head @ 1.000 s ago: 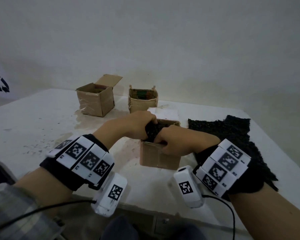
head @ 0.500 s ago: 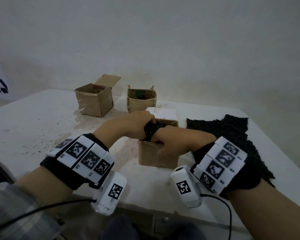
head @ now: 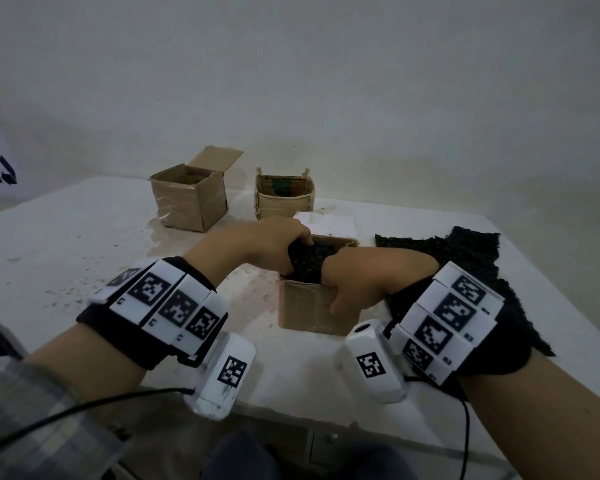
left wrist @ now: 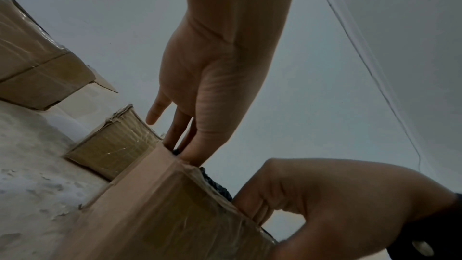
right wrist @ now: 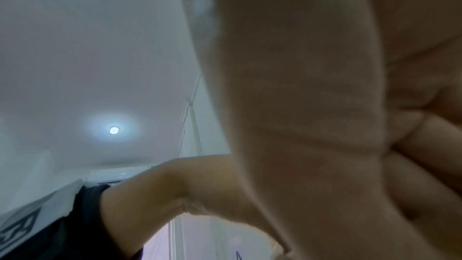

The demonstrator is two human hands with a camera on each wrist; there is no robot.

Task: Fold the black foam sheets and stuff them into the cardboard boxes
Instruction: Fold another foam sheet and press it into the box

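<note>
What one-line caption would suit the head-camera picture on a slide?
Both hands, left hand and right hand, press a folded black foam sheet into the nearest small brown cardboard box.

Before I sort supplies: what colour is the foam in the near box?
Black foam, clearest in the head view.

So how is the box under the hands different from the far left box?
The near box has black foam bulging from its top, pressed by both hands; no foam shows in the far left box. The far left box's flap stands open and nobody touches it. Both are brown cardboard on the white table.
</note>
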